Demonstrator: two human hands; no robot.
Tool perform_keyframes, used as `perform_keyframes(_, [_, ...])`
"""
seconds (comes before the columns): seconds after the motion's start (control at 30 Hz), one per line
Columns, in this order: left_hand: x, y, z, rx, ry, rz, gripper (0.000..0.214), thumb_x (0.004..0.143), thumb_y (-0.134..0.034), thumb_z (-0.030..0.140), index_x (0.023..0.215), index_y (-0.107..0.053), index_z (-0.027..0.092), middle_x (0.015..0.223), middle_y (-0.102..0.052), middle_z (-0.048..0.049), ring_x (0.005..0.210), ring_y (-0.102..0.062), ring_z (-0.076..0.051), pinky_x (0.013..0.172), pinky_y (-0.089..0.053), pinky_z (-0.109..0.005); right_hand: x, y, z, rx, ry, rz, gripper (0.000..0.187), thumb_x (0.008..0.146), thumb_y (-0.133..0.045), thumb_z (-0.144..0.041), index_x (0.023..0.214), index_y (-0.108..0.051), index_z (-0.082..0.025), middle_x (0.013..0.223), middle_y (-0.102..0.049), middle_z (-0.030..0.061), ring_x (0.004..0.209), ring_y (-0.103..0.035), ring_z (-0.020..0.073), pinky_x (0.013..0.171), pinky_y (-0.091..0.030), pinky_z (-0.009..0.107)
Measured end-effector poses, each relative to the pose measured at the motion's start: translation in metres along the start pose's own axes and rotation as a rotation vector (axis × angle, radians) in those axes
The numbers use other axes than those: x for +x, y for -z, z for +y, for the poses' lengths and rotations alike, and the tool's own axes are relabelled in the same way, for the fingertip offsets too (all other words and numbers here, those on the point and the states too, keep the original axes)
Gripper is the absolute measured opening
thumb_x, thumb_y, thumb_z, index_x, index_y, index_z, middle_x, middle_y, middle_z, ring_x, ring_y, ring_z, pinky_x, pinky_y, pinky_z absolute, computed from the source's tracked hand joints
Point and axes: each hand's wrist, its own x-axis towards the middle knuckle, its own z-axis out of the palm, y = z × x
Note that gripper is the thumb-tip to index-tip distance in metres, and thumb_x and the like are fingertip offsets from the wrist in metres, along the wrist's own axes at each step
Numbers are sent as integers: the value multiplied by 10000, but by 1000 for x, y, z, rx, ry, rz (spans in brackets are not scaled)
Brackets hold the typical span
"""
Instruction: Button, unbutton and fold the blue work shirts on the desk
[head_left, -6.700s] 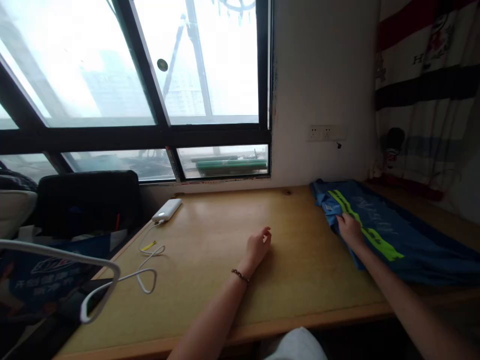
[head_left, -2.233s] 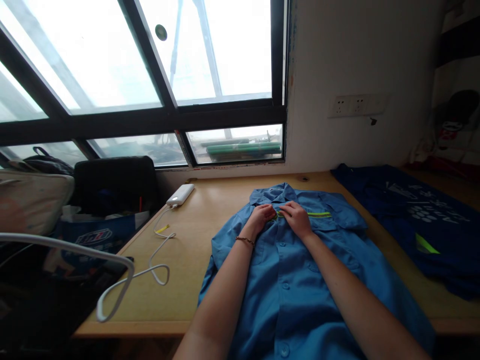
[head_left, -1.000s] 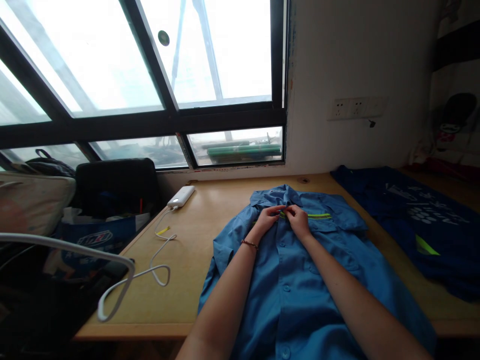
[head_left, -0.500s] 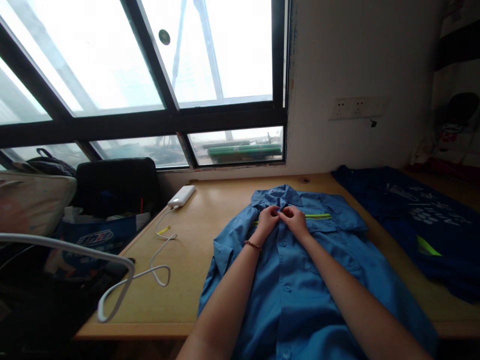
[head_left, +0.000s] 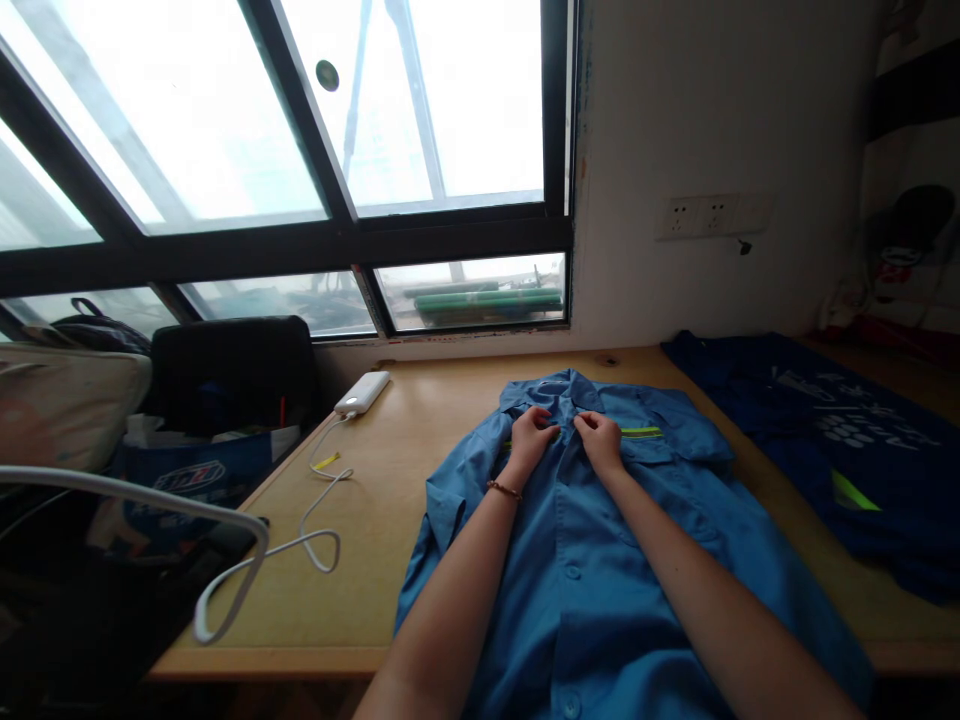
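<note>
Shirt (head_left: pixel 562 605): beneath the fingers (head_left: pixel 592 419), long axis running nearward; left hand (head_left: pixel 529 445), right hand (head_left: pixel 601 445) equally near, each pinching cloth.

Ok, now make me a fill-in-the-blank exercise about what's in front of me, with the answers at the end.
1. The left hand and right hand are on the front of the blue, buttoned cloth shirt, just below its folded ____.
2. The thin brown bracelet is on the ____ wrist.
3. From the wearer's view, the dark-blue cloth garment with white print lies to the ____ of the shirt.
4. The pale rectangular wall outlet strip shows ____ sets of socket holes.

Missing words: collar; left; right; two.
</note>
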Motion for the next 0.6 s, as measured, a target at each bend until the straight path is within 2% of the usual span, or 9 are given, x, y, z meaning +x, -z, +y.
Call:
perform_keyframes(0.13, [3, 15, 14, 174, 84, 216, 171, 625, -642, 165, 787, -591, 144, 753, -583, -58, 723, -539, -179, 695, -394, -285, 3, 3, -1, 80, -30, 132, 265, 666, -527, -367, 714, -658, -143, 676, -656, 64, 612, -577, 192, 591, -440, 282])
perform_keyframes(0.23, [-3, 17, 38, 254, -27, 270, 194, 679, -585, 147, 871, -593, 170, 903, -575, -86, 804, -537, -192, 751, -370, -288, 5, 3, -4, 133, -31, 148, 306, 660, -547, -398, 746, -670, -131, 688, -660, 75, 584, -576, 188, 570, -450, 287])
perform_keyframes(0.27, [-8, 15, 47, 255, -48, 233, 169, 691, -581, 169, 858, -599, 174, 894, -578, -87, 792, -538, -193, 742, -368, -285, 5, 2, -5, 153, -35, 134, 321, 660, -553, -408, 761, -671, -127, 690, -661, 76, 558, -574, 182, 553, -451, 285])
perform_keyframes(0.33, [-20, 8, 59, 255, -8, 51, 86, 684, -605, 238, 721, -610, 161, 726, -583, -75, 698, -538, -195, 680, -366, -281, 5, 1, -9, 198, -46, 92, 344, 667, -558, -424, 789, -667, -121, 689, -661, 78, 498, -563, 167, 503, -448, 277])
perform_keyframes(0.4, [-33, 0, 62, 278, 74, -149, 158, 639, -645, 265, 551, -571, 157, 530, -518, -40, 598, -517, -190, 615, -350, -277, 5, 0, -11, 234, -51, 63, 348, 679, -558, -428, 803, -659, -119, 693, -657, 79, 472, -561, 159, 467, -448, 267])
perform_keyframes(0.43, [-38, -3, 59, 292, 104, -212, 193, 618, -659, 257, 497, -545, 159, 478, -482, -24, 566, -505, -184, 593, -340, -273, 5, -1, -12, 244, -46, 50, 340, 684, -559, -424, 799, -655, -119, 705, -655, 80, 479, -567, 159, 463, -454, 265])
perform_keyframes(0.53, [-44, -5, 41, 252, 134, -249, 241, 590, -671, 244, 438, -505, 157, 421, -413, 12, 512, -468, -154, 548, -316, -253, 5, -4, -15, 243, -7, -16, 285, 710, -546, -380, 800, -643, -127, 801, -646, 88, 520, -588, 157, 493, -480, 269])
perform_keyframes(0.6, [-37, -2, 27, 132, 146, -255, 239, 603, -661, 270, 452, -521, 147, 416, -409, 21, 500, -456, -137, 521, -315, -238, 3, -4, -20, 192, 83, -62, 230, 736, -521, -307, 848, -632, -140, 902, -625, 91, 572, -597, 150, 555, -495, 276])
